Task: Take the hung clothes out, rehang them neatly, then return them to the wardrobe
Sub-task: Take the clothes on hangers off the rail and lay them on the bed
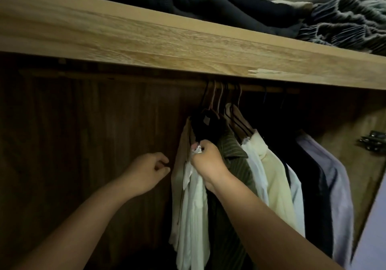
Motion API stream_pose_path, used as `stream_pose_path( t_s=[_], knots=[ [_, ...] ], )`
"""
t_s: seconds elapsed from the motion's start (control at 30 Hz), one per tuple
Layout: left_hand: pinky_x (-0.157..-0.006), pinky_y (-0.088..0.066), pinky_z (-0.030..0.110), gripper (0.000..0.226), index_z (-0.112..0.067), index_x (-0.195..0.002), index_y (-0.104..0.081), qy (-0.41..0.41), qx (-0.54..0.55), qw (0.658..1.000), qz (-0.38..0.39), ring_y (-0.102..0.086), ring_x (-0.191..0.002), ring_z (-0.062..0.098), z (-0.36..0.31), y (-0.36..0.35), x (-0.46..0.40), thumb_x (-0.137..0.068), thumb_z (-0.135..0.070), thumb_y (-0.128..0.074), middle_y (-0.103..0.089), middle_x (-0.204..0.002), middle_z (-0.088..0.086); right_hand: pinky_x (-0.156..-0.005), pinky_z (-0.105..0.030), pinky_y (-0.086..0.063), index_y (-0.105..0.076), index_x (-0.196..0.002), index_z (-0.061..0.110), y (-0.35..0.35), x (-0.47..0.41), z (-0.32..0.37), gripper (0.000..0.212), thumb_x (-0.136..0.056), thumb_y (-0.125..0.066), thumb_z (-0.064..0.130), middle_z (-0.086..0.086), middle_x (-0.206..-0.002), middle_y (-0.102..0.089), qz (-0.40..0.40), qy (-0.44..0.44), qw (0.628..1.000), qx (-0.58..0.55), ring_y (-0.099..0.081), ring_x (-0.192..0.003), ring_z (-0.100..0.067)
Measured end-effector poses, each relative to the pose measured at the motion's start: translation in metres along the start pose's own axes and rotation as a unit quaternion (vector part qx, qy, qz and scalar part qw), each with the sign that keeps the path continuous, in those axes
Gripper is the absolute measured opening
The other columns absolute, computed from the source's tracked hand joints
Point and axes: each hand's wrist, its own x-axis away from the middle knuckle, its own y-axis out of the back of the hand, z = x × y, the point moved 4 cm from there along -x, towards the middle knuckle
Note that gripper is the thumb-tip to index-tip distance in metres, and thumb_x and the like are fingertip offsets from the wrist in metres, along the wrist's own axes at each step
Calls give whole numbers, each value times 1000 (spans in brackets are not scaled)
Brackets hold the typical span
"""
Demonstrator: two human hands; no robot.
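Inside the wardrobe, hung clothes are bunched on the rail under the wooden shelf, right of centre. Rail runs left to right across the view, sloping slightly down toward the right; the hanger hooks cross it and the garments hang with long axes downward, leaning a little to the left at their lower ends.

Order, left to right: beige garment, white garment with a lace edge, black garment, olive striped shirt, pale blue shirt, cream shirt, dark garment, lavender shirt.

Right hand: fingers curled tight, pinching the lace top edge of the white garment just below the black garment; back of hand faces the camera, resting against the olive striped shirt's collar.

Left hand: just beside the beige garment, apart from it. Fingers loosely curled, thumb near forefinger, nothing held.

Labels: a small tan tag shows at the neck of the black garment; any writing is too dim and small to read. No other legible text.

Shelf top carries folded dark clothes and a striped dark fabric. A metal hinge sits on the right side panel.
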Motion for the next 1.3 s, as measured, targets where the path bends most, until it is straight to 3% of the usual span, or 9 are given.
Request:
stream_pose_path(
  t_s=[0.1,0.23,0.33,0.57,0.8,0.93,1.03,1.17,1.3],
  knots=[
    [-60,-34,6,28,-21,-121,-55,-5,13,1000,-19,-48,-79,-7,7,11,-4,-93,-25,-53,-52,-95,-12,-73,-30,-44,-51,-79,17,-3,-3,4,31,-85,-37,-10,-4,-82,-52,-40,11,993,-112,-52,-82,-21],
    [-59,-34,6,25,-18,-117,-58,-13,33,998,-59,-49,-78,-6,9,23,-8,-92,-20,-54,-55,-94,-9,-98,-48,-45,-57,-88,9,6,1,16,37,-78,-34,-18,-23,-98,-60,-33,40,974,-220,-56,-102,-40],
    [-60,-35,9,22,-18,-114,-58,-19,41,996,-80,-49,-78,-4,7,25,-7,-92,-18,-54,-57,-95,-8,-87,-39,-45,-57,-82,11,18,18,19,39,-75,-35,-21,-18,-97,-60,-8,71,967,-245,-55,-93,-34],
    [-68,-40,17,24,-20,-116,-56,-10,32,993,-116,-56,-97,11,-5,19,0,-93,-15,-50,-59,-106,-4,-70,-33,-35,-60,-67,26,72,74,5,49,-74,-41,-18,5,-79,-61,68,79,987,-119,-48,-72,-21],
    [-98,-41,41,44,-17,-137,-39,14,-44,981,-191,-44,-123,29,-33,2,19,-94,-14,-46,-44,-137,11,-60,-34,-34,-62,-78,13,149,139,-4,41,-73,-42,-22,-14,-77,-57,139,46,989,-21,-43,-64,-26],
    [-109,-30,49,52,-19,-145,-26,22,-84,991,-99,-29,-136,30,-48,-25,36,-96,-29,-43,-32,-148,10,-68,-33,-38,-66,-75,15,195,186,-13,43,-74,-43,-21,-2,-76,-62,169,36,985,30,-51,-69,-19],
    [-112,-24,48,45,-17,-140,-38,4,-61,998,11,-31,-135,29,-63,-58,58,-98,-33,-37,-38,-146,9,-73,-31,-42,-65,-77,14,226,220,-22,40,-73,-44,-20,2,-75,-64,169,33,984,51,-56,-70,-10],
    [-79,-41,34,33,-6,-109,-65,-27,19,999,17,-57,-102,31,-89,-88,99,-95,-27,-45,-65,-105,17,-65,-19,-48,-69,-79,11,265,259,-36,42,-74,-44,-22,2,-77,-69,164,5,984,70,-63,-70,-6],
    [-63,-38,26,31,-1,-78,-66,-52,78,995,-45,-57,-76,33,-116,-104,136,-93,-23,-50,-61,-78,26,-65,-8,-48,-75,-85,19,304,293,-49,40,-78,-54,-15,7,-84,-74,75,-1,984,159,-67,-78,-1]
  ],
)
